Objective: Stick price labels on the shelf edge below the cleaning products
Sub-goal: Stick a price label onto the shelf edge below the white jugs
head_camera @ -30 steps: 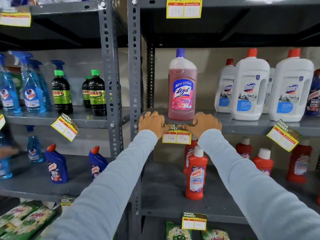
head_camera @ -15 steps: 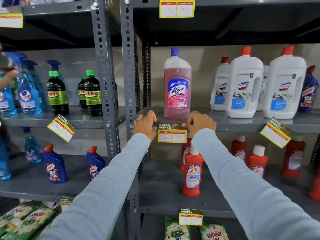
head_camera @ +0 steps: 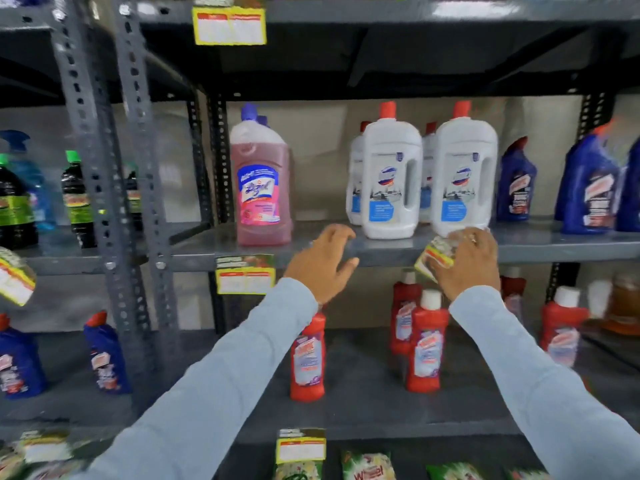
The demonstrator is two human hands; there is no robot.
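Note:
A yellow price label [head_camera: 245,275] hangs straight on the grey shelf edge [head_camera: 381,252], below the pink floor cleaner bottle [head_camera: 261,199]. My left hand [head_camera: 322,261] hovers at the shelf edge to the right of that label, fingers apart and holding nothing. My right hand [head_camera: 464,266] is curled over a second, tilted price label [head_camera: 434,256] on the same edge, below two white bottles with red caps [head_camera: 391,181]. Much of this label is hidden by my fingers. The picture is blurred by motion.
Blue bottles [head_camera: 516,181] stand at the right end of the same shelf. Red bottles [head_camera: 308,355] fill the shelf below. Perforated grey uprights [head_camera: 138,168] divide off the left rack of dark bottles [head_camera: 78,199]. More labels hang above [head_camera: 229,26] and below [head_camera: 300,448].
Both hands have let go of the label under the pink bottle and moved right along the shelf edge. My right hand now covers the tilted label under the white bottles.

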